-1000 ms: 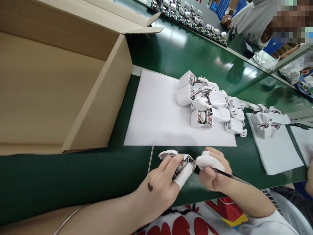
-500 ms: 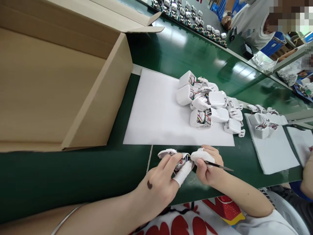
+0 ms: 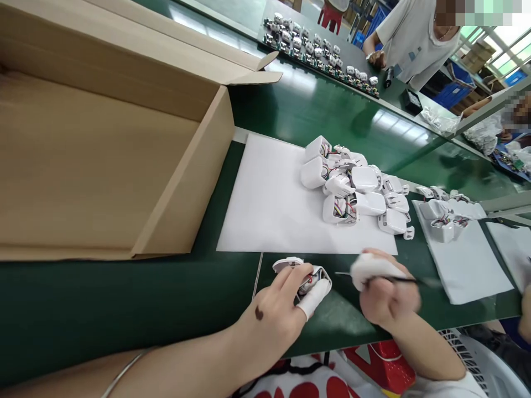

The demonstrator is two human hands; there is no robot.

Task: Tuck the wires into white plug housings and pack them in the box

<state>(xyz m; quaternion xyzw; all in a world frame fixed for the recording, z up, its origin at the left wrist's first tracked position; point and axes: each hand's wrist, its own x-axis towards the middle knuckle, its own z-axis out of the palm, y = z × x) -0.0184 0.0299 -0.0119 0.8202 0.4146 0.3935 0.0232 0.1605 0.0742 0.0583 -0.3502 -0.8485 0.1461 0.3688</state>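
My left hand (image 3: 276, 307) is closed around a small white plastic housing (image 3: 326, 275). Its open end shows coloured wires inside, and a loose white cover piece (image 3: 287, 262) sticks out beyond my fingers. White wrapping covers the thumb. To the right, apart from the housing, my right hand (image 3: 390, 301) is smeared by motion. Pinched in it is a slim dark pair of tweezers (image 3: 402, 279), with a thin tip pointing left toward the housing. A white finger cover is on that hand's forefinger.
Several white housings with wires (image 3: 340, 207) lie on a white sheet (image 3: 269, 193) beyond my hands. A big open carton (image 3: 186, 182) stands at left. More housings rest on a second sheet (image 3: 468, 271) at right. Across the bench, a person (image 3: 415, 38) is near rows of small assemblies (image 3: 307, 47).
My right hand has pulled away rightward from the housing with the tweezers. The left hand keeps its hold on the housing. The whole view has shifted slightly.
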